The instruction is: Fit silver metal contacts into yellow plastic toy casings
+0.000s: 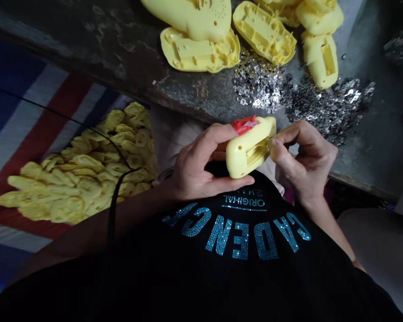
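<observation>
Pile of yellow plastic shells (80, 174) heaped on striped tarp (23, 134), beside concrete ledge (121, 58). Yellow plastic casing (246, 150), red patch (244, 124) at one end, gripped above black shirt (235, 241) by left hand (201, 165), fingers curled around it. Right hand (305, 161) closed on casing's other end, fingertips (273, 145) pressed at slot. Loose shells (265, 36) and silver metal bits (322, 107) spread on ledge.

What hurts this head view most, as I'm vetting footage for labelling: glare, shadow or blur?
Head view: shadow is the main fault, with the shirt nearly black and the bench dim; glare sparkles on the metal flakes; the left hand, right hand and yellow shell look fairly sharp, without strong motion blur; wide-angle distortion seems to bend the frame's edges.
</observation>
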The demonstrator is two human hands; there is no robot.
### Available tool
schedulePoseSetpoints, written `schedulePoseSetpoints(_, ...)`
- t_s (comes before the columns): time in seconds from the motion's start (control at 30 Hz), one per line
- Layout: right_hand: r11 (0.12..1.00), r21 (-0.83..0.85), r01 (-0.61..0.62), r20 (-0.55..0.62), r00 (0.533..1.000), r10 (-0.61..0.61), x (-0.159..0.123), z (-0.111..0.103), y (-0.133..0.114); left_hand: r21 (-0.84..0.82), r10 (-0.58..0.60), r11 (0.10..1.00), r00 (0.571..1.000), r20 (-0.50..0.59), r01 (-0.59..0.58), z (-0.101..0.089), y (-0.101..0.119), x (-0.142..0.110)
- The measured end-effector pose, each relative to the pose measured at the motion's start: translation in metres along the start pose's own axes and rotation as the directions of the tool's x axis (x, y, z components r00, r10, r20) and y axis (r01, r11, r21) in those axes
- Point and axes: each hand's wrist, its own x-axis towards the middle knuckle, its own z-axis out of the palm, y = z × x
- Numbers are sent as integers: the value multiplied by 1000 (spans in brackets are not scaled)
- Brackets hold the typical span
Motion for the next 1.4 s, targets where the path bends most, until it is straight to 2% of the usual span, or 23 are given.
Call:
schedulePoseSetpoints(0.13, 1000, -14, -19, -13, 1000, 18, -2, 1, 4, 29, -17, 999, 1000, -25, 18, 3, -2, 0)
schedulePoseSetpoints(0.3, 999, 23, -27, -31, 999, 28, -4, -2, 4, -46, 60, 997, 996, -69, -63, 7, -4, 5)
schedulePoseSetpoints(0.43, 999, 29, 30, -40, 999, -29, -4, -7, 3, -70, -62, 996, 997, -46, 58, 8, -3, 4)
schedulePoseSetpoints(0.5, 998, -10, 57, -49, 997, -58, -2, -11, 4, -72, -36, 997, 998, -54, 32, 8, -5, 2)
schedulePoseSetpoints(0.57, 997, -62, 40, 11, 999, -40, 3, -16, 8, -52, -1, 999, 999, -53, -2, 8, -8, 0)
schedulePoseSetpoints(0.67, 998, -59, -34, 213, 976, 46, 11, -24, 16, 41, 69, 997, 997, -18, -69, 5, -9, 3)
schedulePoseSetpoints(0.77, 995, 16, -96, 309, 947, 87, 17, -28, 23, 166, 162, 970, 982, 100, -177, 1, 0, 13)
schedulePoseSetpoints(0.83, 993, 34, -113, 277, 956, 100, 15, -27, 25, 200, 202, 950, 961, 190, -240, -1, 10, 20)
schedulePoseSetpoints(0.9, 992, 78, -98, 212, 974, 79, 10, -24, 25, 140, 205, 959, 944, 257, -246, -2, 18, 25)
schedulePoseSetpoints(0.97, 989, 141, -46, 128, 991, 28, 2, -20, 24, -1, 132, 990, 945, 301, -138, -4, 22, 27)
schedulePoseSetpoints(1.03, 986, 161, 44, 24, 999, -48, -6, -17, 22, -145, 16, 989, 942, 335, 35, -5, 22, 29)
schedulePoseSetpoints(1.13, 981, 61, 182, -98, 980, -176, -16, -16, 19, -174, -90, 968, 901, 425, 179, -8, 18, 34)
schedulePoseSetpoints(1.27, 935, -79, 346, -126, 927, -354, -27, -21, 18, -70, -86, 987, 841, 534, 145, -8, 17, 38)
schedulePoseSetpoints(1.4, 932, -156, 328, -138, 927, -349, -39, -26, 22, -76, -76, 987, 822, 564, 144, -2, 21, 36)
